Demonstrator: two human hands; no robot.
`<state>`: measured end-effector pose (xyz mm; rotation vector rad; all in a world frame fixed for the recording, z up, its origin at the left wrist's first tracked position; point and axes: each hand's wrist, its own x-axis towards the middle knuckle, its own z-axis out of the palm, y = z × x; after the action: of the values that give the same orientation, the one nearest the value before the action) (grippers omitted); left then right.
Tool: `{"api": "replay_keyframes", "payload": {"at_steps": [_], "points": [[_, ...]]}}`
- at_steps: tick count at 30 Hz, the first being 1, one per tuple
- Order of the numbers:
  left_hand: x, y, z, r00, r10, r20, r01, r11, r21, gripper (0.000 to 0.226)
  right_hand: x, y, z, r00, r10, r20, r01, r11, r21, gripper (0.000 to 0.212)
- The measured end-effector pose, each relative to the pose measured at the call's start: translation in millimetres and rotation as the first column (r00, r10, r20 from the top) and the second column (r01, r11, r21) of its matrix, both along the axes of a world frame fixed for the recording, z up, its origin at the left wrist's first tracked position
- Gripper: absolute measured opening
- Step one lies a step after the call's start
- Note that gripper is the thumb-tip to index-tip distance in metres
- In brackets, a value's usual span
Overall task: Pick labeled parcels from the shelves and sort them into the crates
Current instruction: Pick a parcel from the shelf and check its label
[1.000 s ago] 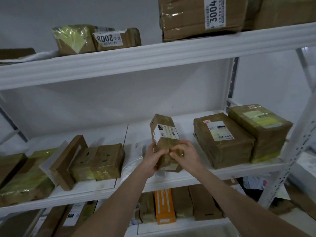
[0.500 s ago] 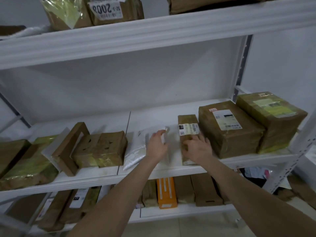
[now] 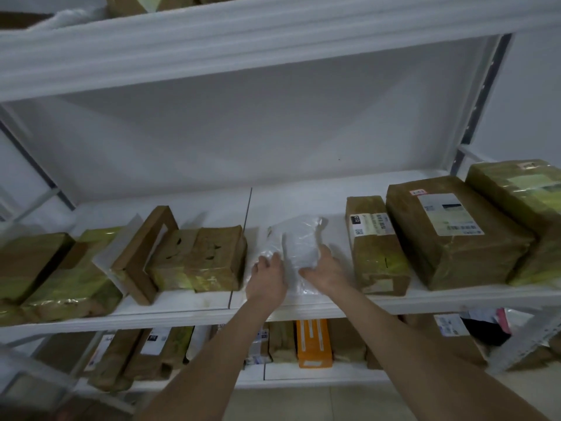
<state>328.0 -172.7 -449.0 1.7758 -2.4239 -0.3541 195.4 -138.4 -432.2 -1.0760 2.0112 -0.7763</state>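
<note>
We see the left hand (image 3: 267,278) curling around the edge of a white bag (image 3: 300,238) on the middle shelf (image 3: 303,309); the right hand (image 3: 324,268) lies flat, fingers spread, near 1 brown box (image 3: 375,253)

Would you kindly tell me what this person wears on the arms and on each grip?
Nothing is worn that shows. The left forearm and right forearm are bare to the frame's edge: no sleeves, watch or bands. The left grip and right grip have no gloves; the blur hides whether there are rings.
</note>
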Motion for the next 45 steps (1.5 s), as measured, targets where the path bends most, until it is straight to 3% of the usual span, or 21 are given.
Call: {"api": "replay_keyframes", "payload": {"at_steps": [3,5,9,12,13,15,17,18,19,23,27,31,34,36,38,42,43,45], "points": [[3.5,-4.8,-1.2,0.999,-0.045,-0.022,0.044,0.998,-0.041,0.054,1.0,-9.8,2.0,0.977,-0.158,0.143,0.165,0.986,-0.038,0.054],[3.1,-8.6,-1.8,0.997,-0.055,-0.048,0.053,0.998,-0.034,0.055,-6.0,-13.2,10.2,0.970,-0.213,0.115,0.224,0.970,-0.095,0.039],[-9.0,-15.1,-3.1,0.985,-0.151,-0.081,0.160,0.981,0.110,0.070,-28.9,-5.8,43.9,0.938,-0.216,-0.270,0.157,0.962,-0.224,0.029],[-23.2,-12.0,19.1,0.931,0.043,-0.363,0.061,0.961,0.270,0.080,-41.3,2.0,56.4,0.877,-0.217,-0.429,0.090,0.951,-0.296,0.022],[-26.0,-12.4,30.6,0.841,0.161,-0.517,0.013,0.949,0.316,0.073,-44.1,4.4,57.6,0.861,-0.210,-0.463,0.072,0.952,-0.299,0.019],[-25.1,-17.6,55.2,0.513,0.400,-0.759,-0.012,0.888,0.460,0.061,-48.3,10.3,61.1,0.838,-0.201,-0.508,0.051,0.954,-0.294,0.017],[-14.2,-24.2,77.1,0.163,0.572,-0.804,0.065,0.807,0.587,0.056,-51.4,17.7,65.2,0.831,-0.219,-0.512,0.061,0.950,-0.306,0.015],[-6.1,-28.0,85.1,0.051,0.612,-0.789,0.116,0.781,0.613,0.056,-52.3,22.0,66.6,0.830,-0.230,-0.508,0.067,0.945,-0.319,0.013],[3.2,-30.8,91.6,-0.003,0.631,-0.776,0.156,0.767,0.623,0.057,-52.9,25.8,67.4,0.827,-0.240,-0.508,0.065,0.939,-0.336,0.012],[26.0,-24.4,99.2,0.111,0.629,-0.769,0.150,0.755,0.639,0.040,-51.6,33.3,67.3,0.839,-0.223,-0.497,0.018,0.923,-0.384,0.017],[37.8,-15.2,92.5,0.104,0.594,-0.797,0.010,0.801,0.598,0.039,-48.9,31.0,58.8,0.859,-0.151,-0.489,-0.066,0.915,-0.399,0.020],[40.5,-3.8,92.0,0.095,0.552,-0.828,-0.031,0.833,0.552,0.019,-43.1,30.5,53.7,0.933,-0.206,-0.296,0.075,0.914,-0.398,0.041],[40.4,-3.1,88.3,0.132,0.557,-0.820,-0.009,0.828,0.561,0.028,-35.2,33.8,56.6,0.945,-0.201,-0.257,0.096,0.925,-0.368,0.061],[40.3,-3.8,89.6,0.218,0.513,-0.830,-0.022,0.853,0.521,0.033,-32.8,36.4,61.0,0.911,-0.144,-0.387,0.002,0.939,-0.344,0.067],[38.3,-3.7,97.9,0.393,0.363,-0.845,-0.084,0.929,0.361,0.027,-32.7,35.3,66.0,0.872,-0.055,-0.487,-0.118,0.941,-0.316,0.071],[30.4,-2.9,124.3,0.620,0.070,-0.781,0.012,0.995,0.099,0.025,-27.2,26.1,77.2,0.808,0.114,-0.577,-0.284,0.935,-0.212,0.083],[27.7,-3.4,130.6,0.653,0.024,-0.757,0.033,0.998,0.060,0.025,-25.7,23.6,80.3,0.802,0.139,-0.581,-0.302,0.933,-0.194,0.081],[22.4,-5.6,139.3,0.696,-0.046,-0.717,0.068,0.998,0.003,0.029,-23.8,20.6,84.8,0.833,0.159,-0.529,-0.301,0.934,-0.193,0.056]]}}
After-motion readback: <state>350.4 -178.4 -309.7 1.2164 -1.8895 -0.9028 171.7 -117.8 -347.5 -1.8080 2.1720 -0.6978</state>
